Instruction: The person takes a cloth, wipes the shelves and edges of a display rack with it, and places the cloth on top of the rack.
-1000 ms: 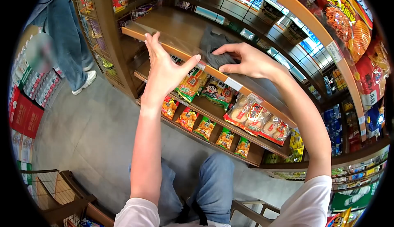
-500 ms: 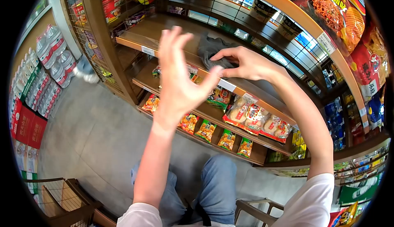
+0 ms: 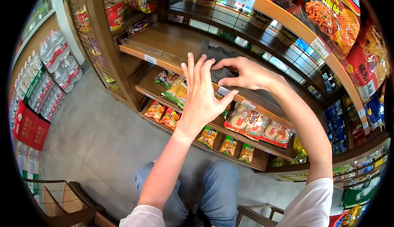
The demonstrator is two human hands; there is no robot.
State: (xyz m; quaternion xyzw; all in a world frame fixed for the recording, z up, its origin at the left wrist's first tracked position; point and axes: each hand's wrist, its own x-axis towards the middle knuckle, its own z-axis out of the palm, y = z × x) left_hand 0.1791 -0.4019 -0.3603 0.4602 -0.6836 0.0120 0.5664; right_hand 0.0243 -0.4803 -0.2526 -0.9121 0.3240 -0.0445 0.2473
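A dark grey cloth (image 3: 221, 54) lies bunched on the brown shelf board (image 3: 170, 34). My right hand (image 3: 252, 73) curls its thumb and index finger around the near edge of the cloth. Just left of it, my left hand (image 3: 201, 98) is raised, fingers stretched and thumb apart, holding nothing. Its fingertips overlap the cloth's left edge in the view; whether they touch it I cannot tell. Along the board's front runs an orange price rail (image 3: 135, 50), partly hidden behind my left hand.
Lower shelves hold packs of round crackers (image 3: 246, 120) and small snack bags (image 3: 207, 136). Overhead at right, a red noodle pack (image 3: 324, 9) sits behind another price rail (image 3: 283, 15). Bottled water (image 3: 61, 71) is stacked at left. A stool-like frame (image 3: 256, 214) stands by my legs.
My left hand has moved right, closer to my right hand and the cloth. My right hand stays at the cloth, which now looks more spread out. The view has shifted slightly.
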